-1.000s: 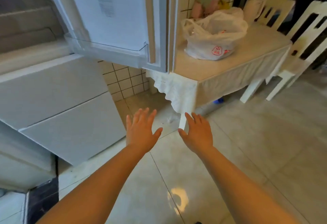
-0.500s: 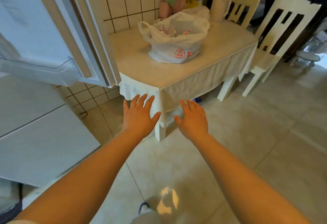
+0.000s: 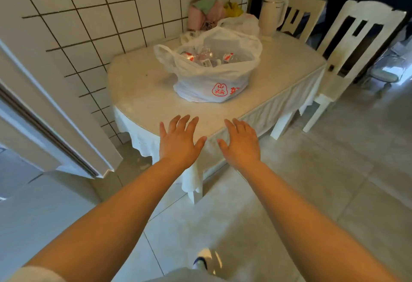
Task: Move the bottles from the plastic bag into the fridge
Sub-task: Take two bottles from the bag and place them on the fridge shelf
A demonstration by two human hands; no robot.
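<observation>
- Bottles (image 3: 208, 57): lying jumbled in the plastic bag (image 3: 214, 79), mid-worktop (image 3: 142, 94); long axes mixed, not readable.
- Left hand (image 3: 179, 142) and right hand (image 3: 242, 142): fingers spread, empty, at the near worktop edge, short of the bag.
- Risk: limp bag mouth snags a lifted bottle, drags the bag.
- Fridge door (image 3: 55, 125): open, left.

The bottles (image 3: 206, 57) inside the plastic bag (image 3: 214, 76) show only as blurred tops, their number unclear, and the fridge door (image 3: 48, 125) is cut off at the left edge.

Both arms reach forward, left hand (image 3: 179, 142) and right hand (image 3: 241, 143) palm-down, fingers spread.
</observation>
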